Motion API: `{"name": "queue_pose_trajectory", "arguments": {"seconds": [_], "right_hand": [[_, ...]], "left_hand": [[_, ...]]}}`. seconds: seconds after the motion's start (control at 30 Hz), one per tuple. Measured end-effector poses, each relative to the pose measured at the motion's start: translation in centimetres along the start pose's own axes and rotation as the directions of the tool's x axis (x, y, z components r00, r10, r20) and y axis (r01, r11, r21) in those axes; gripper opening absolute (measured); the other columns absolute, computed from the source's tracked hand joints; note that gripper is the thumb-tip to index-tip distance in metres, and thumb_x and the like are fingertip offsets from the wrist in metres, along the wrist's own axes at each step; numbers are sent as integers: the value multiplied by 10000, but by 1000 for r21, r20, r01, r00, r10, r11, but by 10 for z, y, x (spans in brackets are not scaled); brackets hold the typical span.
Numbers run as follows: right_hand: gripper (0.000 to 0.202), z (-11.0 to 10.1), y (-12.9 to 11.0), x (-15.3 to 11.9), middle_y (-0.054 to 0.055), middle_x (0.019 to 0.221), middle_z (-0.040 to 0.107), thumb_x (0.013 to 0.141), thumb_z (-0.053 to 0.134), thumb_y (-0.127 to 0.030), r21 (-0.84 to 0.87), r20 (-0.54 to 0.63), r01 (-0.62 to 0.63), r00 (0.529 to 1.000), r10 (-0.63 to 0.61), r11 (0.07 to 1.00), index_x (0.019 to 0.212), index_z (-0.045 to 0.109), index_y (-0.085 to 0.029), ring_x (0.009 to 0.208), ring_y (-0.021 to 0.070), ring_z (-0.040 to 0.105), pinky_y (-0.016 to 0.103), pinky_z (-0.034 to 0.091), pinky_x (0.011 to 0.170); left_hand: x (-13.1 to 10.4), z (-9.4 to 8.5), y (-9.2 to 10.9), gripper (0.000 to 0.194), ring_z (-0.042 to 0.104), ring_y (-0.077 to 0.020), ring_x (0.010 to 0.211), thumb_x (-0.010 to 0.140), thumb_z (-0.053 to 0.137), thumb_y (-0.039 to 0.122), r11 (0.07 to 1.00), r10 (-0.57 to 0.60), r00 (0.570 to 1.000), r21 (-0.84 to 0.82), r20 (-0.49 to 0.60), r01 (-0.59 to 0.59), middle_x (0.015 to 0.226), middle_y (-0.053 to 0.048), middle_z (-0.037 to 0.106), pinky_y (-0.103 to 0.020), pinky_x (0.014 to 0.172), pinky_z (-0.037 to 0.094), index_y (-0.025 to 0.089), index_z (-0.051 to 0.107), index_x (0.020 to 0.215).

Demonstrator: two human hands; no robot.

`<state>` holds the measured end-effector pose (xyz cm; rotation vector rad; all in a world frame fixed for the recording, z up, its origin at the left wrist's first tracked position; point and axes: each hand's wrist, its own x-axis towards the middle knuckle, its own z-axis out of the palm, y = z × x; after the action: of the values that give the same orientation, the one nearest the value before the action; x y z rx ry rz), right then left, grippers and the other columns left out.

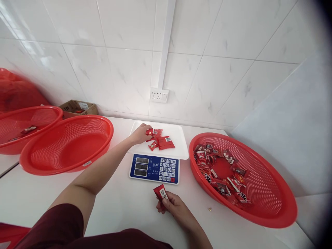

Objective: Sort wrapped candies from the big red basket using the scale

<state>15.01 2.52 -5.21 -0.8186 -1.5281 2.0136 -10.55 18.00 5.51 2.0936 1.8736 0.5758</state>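
Over the white pan (180,143) of a digital scale (154,169), the fingers of my left hand (140,134) close on a small red wrapped packet (149,132). Beside those fingers lie more red packets, among them a larger flat one (166,142) with a white barcode label and a smaller one (153,145) near the pan's front. In front of the scale, my right hand (174,206) pinches a red and white wrapped packet (161,193) between thumb and fingers. The scale's blue panel has number keys and three small displays.
A red perforated basket (272,193) with several wrapped packets stands at the right. To the left are another red basket (77,145), a second one (15,119) behind it, and a cardboard box (89,110). A tiny gold-coloured piece (210,209) lies on the white table (114,204).
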Motion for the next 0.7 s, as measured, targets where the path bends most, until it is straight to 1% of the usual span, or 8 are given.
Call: {"name": "queue_pose_trajectory", "arguments": {"seconds": [0.07,0.13,0.2,0.37,0.5,0.6,0.67,0.7], "right_hand": [[349,0,0,0,75,783,631,826,525,-478,1,-7,4,1000,-4,1000,856,564,-132,679,152,571,286,426,629],[355,0,0,0,73,775,631,823,525,-484,-1,-14,10,1000,-10,1000,851,565,-133,672,150,567,284,425,625],[359,1,-1,0,72,775,631,820,526,-490,1,-17,10,1000,-10,1000,853,566,-134,674,151,566,285,425,626],[354,1,-2,-1,69,774,630,819,530,-487,5,-8,11,1000,-11,1000,847,572,-136,674,149,565,282,422,625],[334,0,0,-1,62,772,629,833,523,-464,18,-9,21,1000,-21,1000,871,577,-137,681,145,565,276,421,628],[331,-1,1,-1,61,777,627,835,523,-461,24,-24,17,1000,-16,1000,881,576,-137,683,144,566,276,422,629],[339,-1,2,-1,62,784,627,833,523,-468,25,-31,11,999,-10,1000,886,575,-137,688,146,568,278,423,634],[346,-1,2,-1,61,784,627,829,524,-475,26,-32,7,999,-6,1000,889,574,-137,688,147,568,279,423,634]], "left_hand": [[2,1,-2,359,560,-218,959,711,570,317,1000,8,1000,15,11,-8,1088,-62,569,-281,774,449,211,546,1054],[3,1,-3,336,581,-223,889,710,573,331,1000,12,999,26,36,-13,959,-43,614,-286,720,455,218,558,1026],[3,1,-3,330,589,-218,838,715,564,337,999,20,999,32,47,-21,908,-33,619,-286,687,455,221,557,1024],[-2,3,3,318,582,-204,899,720,545,304,997,69,997,23,37,-70,1061,-44,561,-277,741,455,224,557,1027],[-4,3,8,309,567,-207,958,719,536,285,996,83,996,18,41,-84,1109,-41,556,-273,772,450,222,563,1020],[-1,-1,7,314,582,-227,903,704,549,310,997,73,994,33,78,-76,983,-31,620,-286,717,448,228,573,1007],[1,-5,7,310,594,-233,830,694,559,342,997,65,992,45,112,-70,878,-29,639,-288,656,441,228,586,980],[1,-7,6,301,593,-237,824,689,563,358,996,65,990,50,126,-72,844,-30,638,-285,641,437,226,593,958]]}}
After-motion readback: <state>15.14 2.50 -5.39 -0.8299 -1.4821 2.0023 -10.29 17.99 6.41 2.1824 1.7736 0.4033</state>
